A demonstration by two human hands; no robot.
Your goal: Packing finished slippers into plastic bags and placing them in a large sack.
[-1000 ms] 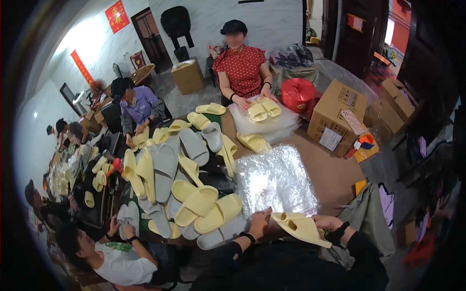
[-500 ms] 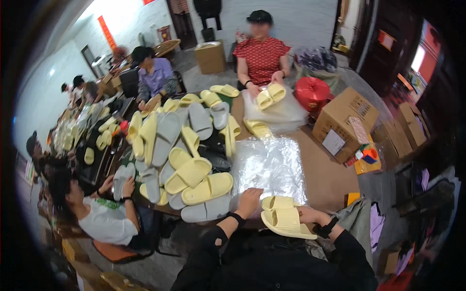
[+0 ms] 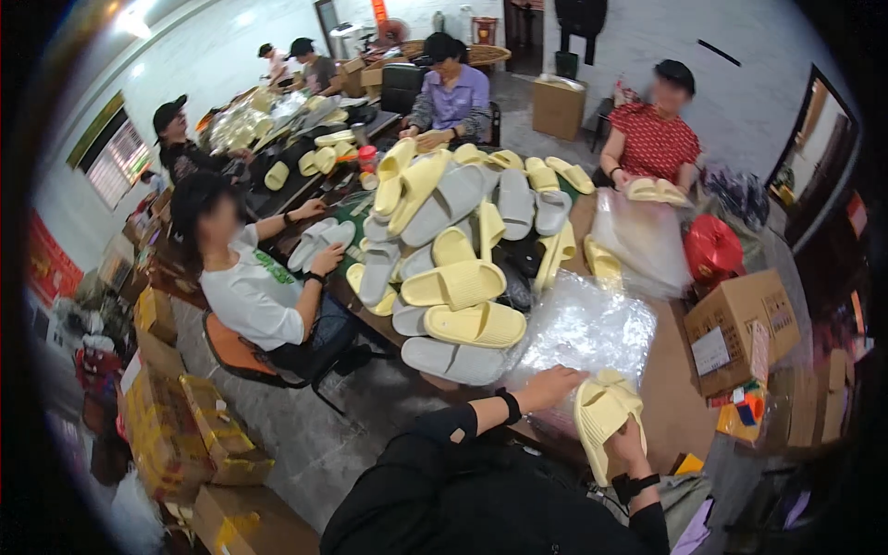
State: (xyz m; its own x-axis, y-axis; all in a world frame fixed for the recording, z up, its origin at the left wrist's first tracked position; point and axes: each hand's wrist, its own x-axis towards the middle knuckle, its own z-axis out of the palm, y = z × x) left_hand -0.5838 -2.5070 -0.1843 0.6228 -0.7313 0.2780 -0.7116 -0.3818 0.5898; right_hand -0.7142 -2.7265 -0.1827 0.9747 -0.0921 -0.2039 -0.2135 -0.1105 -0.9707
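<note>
I see my left hand (image 3: 552, 387) spread flat on the clear plastic bags (image 3: 585, 328), just left of the yellow slippers (image 3: 603, 413). My right hand (image 3: 625, 442) grips those slippers from below. The brown worktop (image 3: 668, 398) carries the bags; behind them rises a slipper heap (image 3: 458, 250).

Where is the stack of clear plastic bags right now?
In the head view, the clear plastic bags lie on the table right of the slipper pile, just beyond the left hand.

Bright indoor light, heavy fisheye vignette
</note>
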